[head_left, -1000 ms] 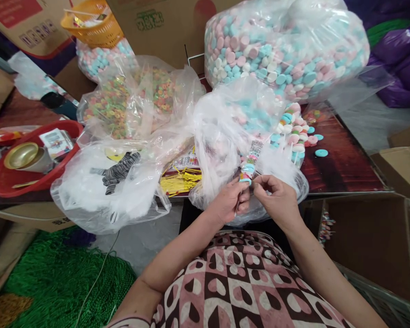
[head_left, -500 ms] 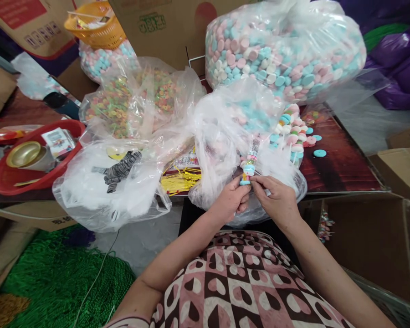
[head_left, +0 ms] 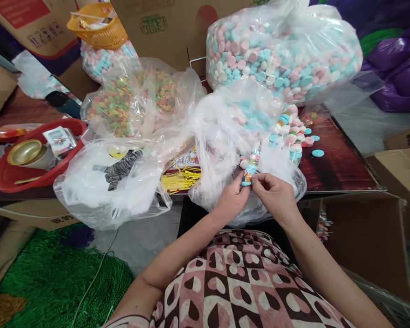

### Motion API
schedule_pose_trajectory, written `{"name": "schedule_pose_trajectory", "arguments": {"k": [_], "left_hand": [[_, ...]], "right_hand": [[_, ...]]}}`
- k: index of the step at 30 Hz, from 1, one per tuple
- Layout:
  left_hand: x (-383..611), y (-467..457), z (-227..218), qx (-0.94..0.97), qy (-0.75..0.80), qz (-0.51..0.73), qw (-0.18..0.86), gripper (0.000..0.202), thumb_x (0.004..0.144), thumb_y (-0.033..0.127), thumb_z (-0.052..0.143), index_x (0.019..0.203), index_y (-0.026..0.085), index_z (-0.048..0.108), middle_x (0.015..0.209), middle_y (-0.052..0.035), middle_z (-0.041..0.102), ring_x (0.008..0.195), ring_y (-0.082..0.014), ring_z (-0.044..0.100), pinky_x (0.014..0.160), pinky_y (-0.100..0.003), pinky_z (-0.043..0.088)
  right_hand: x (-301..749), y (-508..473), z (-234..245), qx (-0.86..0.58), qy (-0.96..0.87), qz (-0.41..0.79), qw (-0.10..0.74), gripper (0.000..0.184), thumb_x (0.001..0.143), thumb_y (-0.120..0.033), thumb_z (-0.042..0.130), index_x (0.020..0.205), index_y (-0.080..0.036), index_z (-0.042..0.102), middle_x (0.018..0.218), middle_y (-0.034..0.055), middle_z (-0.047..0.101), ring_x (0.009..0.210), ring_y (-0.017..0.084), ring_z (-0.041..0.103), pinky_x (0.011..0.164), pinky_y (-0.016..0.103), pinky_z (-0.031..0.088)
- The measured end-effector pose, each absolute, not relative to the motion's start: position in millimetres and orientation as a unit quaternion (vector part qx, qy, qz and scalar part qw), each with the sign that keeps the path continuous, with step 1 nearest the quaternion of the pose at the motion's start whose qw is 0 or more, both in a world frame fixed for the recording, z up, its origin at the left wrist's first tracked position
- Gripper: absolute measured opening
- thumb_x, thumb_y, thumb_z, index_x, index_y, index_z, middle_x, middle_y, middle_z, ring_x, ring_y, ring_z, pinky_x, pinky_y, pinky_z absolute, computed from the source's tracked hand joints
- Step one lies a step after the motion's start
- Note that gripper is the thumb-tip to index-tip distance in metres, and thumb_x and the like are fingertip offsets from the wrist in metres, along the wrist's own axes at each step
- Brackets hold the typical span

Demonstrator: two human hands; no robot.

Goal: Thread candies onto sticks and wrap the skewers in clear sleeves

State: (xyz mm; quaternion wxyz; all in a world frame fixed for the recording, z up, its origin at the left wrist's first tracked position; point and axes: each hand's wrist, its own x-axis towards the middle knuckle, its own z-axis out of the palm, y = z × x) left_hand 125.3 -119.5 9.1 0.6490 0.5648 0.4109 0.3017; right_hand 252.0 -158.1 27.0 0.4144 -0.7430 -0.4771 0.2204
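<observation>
Above my lap, a slim candy packet (head_left: 250,167) stands tilted in its clear printed wrapper, with pale blue and pink pieces showing inside. My left hand (head_left: 233,199) is closed, pinching the packet's lower end from the left between thumb and fingers. From the other side, my right hand (head_left: 276,197) is closed too, its thumb and fingertips at the same lower end. Just behind lies an open clear plastic bag (head_left: 214,123) with pink, blue and white candies. Loose candies (head_left: 295,130) spill out at its right, and one blue candy (head_left: 317,153) lies on the dark red table.
A big bag of pastel candies (head_left: 280,59) stands behind. To the left are a bag of colourful candy rings (head_left: 123,102), a white plastic bag (head_left: 85,182) with a grey striped bundle, yellow ties (head_left: 181,180) and a red basin (head_left: 3,175). An open cardboard box (head_left: 365,237) sits lower right.
The packet has tilted a little to the right and its wrapper's top has shifted. My left fingers have moved slightly around its lower end. Both hands keep hold.
</observation>
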Motion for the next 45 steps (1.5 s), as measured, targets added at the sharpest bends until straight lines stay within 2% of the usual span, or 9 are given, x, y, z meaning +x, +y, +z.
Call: {"name": "schedule_pose_trajectory", "arguments": {"k": [5,8,14,19,28,33,37,41,45], "left_hand": [[123.4,-121.1,9.3,0.51,0.395,0.288,0.708,0.048,0.084,0.027,0.058,0.133,0.026,0.06,0.053,0.007,0.048,0.042,-0.0106,0.04,0.045,-0.023,0.037],[123.1,-121.1,8.3,0.511,0.398,0.288,0.705,0.048,0.085,0.028,0.058,0.133,0.026,0.06,0.052,0.0071,0.047,0.042,-0.0108,0.041,0.045,-0.023,0.038],[124.5,-120.5,10.9,0.589,0.423,0.304,0.618,0.049,0.088,0.028,0.057,0.137,0.026,0.059,0.078,-0.0007,0.069,0.074,-0.0185,0.065,0.07,-0.029,0.053],[124.9,-121.2,15.2,0.643,0.426,0.285,0.569,0.05,0.091,0.025,0.053,0.14,0.026,0.056,0.1,-0.0042,0.074,0.095,-0.0221,0.069,0.086,-0.033,0.054],[126.3,-119.4,6.9,0.616,0.422,0.301,0.594,0.045,0.095,0.035,0.05,0.138,0.022,0.056,0.1,-0.0052,0.074,0.095,-0.0205,0.067,0.09,-0.034,0.053],[127.3,-119.3,4.1,0.544,0.42,0.315,0.654,0.044,0.091,0.04,0.058,0.131,0.024,0.061,0.076,-0.0009,0.068,0.073,-0.0188,0.063,0.07,-0.03,0.052],[129.0,-119.3,1.3,0.476,0.413,0.309,0.712,0.037,0.085,0.041,0.065,0.119,0.025,0.067,0.051,0.0049,0.051,0.046,-0.0141,0.047,0.047,-0.025,0.038],[130.1,-117.5,8.7,0.456,0.417,0.306,0.724,0.026,0.082,0.033,0.066,0.106,0.023,0.067,0.048,0.0076,0.044,0.039,-0.0093,0.036,0.04,-0.023,0.027],[127.5,-114.7,24.7,0.365,0.35,0.269,0.82,0.021,0.077,0.03,0.061,0.096,0.02,0.06,0.049,0.0092,0.041,0.035,-0.0059,0.03,0.036,-0.02,0.018]], "right_hand": [[251.5,-155.3,26.4,-0.735,-0.461,0.246,0.432,0.023,0.075,-0.037,0.059,0.074,-0.018,0.071,0.061,0.0017,0.069,0.054,0.016,0.059,0.054,0.027,0.044],[252.2,-156.8,25.7,-0.727,-0.446,0.27,0.447,0.024,0.075,-0.037,0.06,0.077,-0.017,0.073,0.063,0.0018,0.069,0.055,0.015,0.058,0.055,0.027,0.044],[253.6,-160.1,24.8,-0.713,-0.405,0.334,0.466,0.031,0.075,-0.045,0.065,0.085,-0.017,0.075,0.073,0.004,0.073,0.065,0.017,0.061,0.063,0.029,0.047],[253.3,-156.7,20.3,-0.721,-0.381,0.331,0.476,0.027,0.073,-0.044,0.065,0.076,-0.018,0.07,0.067,0.0019,0.068,0.061,0.015,0.057,0.059,0.027,0.043],[245.3,-157.6,29.2,-0.755,-0.456,0.205,0.424,0.018,0.072,-0.035,0.056,0.067,-0.02,0.063,0.056,-0.0002,0.06,0.052,0.014,0.052,0.055,0.027,0.042],[241.8,-163.9,34.4,-0.752,-0.486,0.165,0.413,0.017,0.073,-0.034,0.053,0.068,-0.02,0.063,0.057,0.0006,0.061,0.051,0.014,0.053,0.055,0.026,0.042],[241.9,-166.0,34.5,-0.755,-0.477,0.171,0.417,0.014,0.072,-0.031,0.055,0.068,-0.02,0.064,0.057,0.0003,0.061,0.052,0.014,0.051,0.055,0.026,0.041],[246.5,-164.6,31.9,-0.736,-0.424,0.264,0.458,0.014,0.07,-0.033,0.059,0.067,-0.02,0.062,0.055,-0.0014,0.058,0.05,0.012,0.047,0.05,0.025,0.037],[250.7,-163.1,29.6,-0.688,-0.354,0.37,0.515,0.02,0.069,-0.039,0.064,0.067,-0.02,0.06,0.052,-0.0031,0.053,0.048,0.011,0.044,0.048,0.025,0.033]]}}
